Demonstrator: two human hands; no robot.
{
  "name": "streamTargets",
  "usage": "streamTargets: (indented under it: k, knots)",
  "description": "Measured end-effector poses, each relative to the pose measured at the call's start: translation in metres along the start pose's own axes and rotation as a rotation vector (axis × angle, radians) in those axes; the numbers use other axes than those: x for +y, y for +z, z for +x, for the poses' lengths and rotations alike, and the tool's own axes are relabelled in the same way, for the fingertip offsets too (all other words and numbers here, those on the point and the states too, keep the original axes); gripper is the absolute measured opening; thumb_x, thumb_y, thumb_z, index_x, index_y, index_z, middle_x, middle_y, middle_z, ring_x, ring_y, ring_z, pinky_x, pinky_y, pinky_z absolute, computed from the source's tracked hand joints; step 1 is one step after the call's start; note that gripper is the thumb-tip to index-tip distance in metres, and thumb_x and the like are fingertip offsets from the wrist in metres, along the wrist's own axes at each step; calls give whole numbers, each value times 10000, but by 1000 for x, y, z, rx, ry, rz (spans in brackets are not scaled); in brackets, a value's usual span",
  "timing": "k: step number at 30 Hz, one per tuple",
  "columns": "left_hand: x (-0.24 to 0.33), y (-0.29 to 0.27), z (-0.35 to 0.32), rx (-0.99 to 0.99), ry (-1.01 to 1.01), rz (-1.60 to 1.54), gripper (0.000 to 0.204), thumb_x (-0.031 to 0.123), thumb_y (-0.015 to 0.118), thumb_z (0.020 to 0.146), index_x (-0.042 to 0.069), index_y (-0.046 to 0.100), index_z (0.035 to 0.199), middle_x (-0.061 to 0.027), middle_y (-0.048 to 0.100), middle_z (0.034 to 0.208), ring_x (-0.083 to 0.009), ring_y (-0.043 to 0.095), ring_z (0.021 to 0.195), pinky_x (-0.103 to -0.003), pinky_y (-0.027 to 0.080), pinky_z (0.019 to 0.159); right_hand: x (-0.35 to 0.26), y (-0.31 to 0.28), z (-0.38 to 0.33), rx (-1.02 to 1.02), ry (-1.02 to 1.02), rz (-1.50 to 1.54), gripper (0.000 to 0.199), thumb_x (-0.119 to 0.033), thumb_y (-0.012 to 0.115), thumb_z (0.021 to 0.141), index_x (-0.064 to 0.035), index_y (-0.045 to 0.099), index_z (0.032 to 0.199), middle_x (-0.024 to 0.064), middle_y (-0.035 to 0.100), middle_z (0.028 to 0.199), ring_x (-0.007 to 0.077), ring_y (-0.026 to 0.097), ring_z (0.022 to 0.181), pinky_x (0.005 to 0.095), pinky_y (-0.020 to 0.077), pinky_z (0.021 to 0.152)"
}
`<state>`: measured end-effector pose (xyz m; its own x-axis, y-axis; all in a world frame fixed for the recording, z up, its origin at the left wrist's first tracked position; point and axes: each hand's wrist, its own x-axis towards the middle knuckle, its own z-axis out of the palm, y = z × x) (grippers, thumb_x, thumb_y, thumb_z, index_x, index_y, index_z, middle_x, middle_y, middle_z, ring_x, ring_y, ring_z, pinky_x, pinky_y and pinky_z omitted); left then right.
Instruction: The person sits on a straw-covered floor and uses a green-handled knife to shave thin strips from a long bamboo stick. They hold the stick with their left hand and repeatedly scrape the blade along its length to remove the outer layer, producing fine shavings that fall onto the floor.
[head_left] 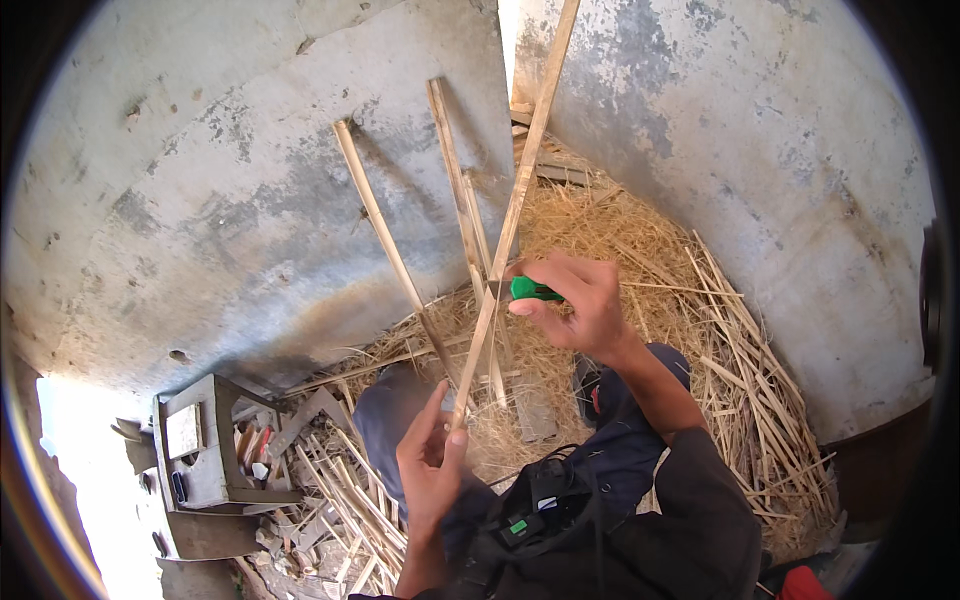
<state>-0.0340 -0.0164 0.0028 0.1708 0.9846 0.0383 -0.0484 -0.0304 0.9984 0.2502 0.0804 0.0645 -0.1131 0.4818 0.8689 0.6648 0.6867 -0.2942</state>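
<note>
A long, pale wooden strip (528,165) slants up from my lap toward the gap between the walls. My left hand (428,470) has its lower end between thumb and fingers. In my right hand (588,305) is a knife with a green handle (533,289). Its short blade (498,288) points left and meets the strip about midway along its visible length. Behind, another strip (380,220) leans on the left wall, and a second leaning strip (455,180) stands nearer the corner.
A worn wooden box (215,450) with small items inside stands at the lower left. Thin sticks (345,500) lie beside it. Straw-like shavings (590,225) cover the floor in the corner, with a heap of split sticks (765,410) along the right wall (760,200).
</note>
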Motion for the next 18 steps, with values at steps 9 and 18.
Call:
streamTargets:
  k: [9, 18]
  knots:
    - [35, 22, 44, -128, 229, -14, 631, 149, 718, 1073, -9, 487, 1639, -111, 724, 1246, -132, 701, 910, -293, 600, 837, -6, 4, 0, -34, -71, 14, 352, -408, 847, 940, -86, 783, 1066, 23, 684, 746, 199, 656, 580, 348, 477, 510]
    - [43, 40, 46, 3, 250, 143, 381, 36, 716, 1064, -15, 706, 1442, -8, 640, 922, -78, 547, 832, -234, 430, 730, -8, -1, -4, -30, -80, -98, 355, -436, 842, 933, -101, 793, 1042, 8, 593, 675, 192, 606, 538, 356, 445, 489]
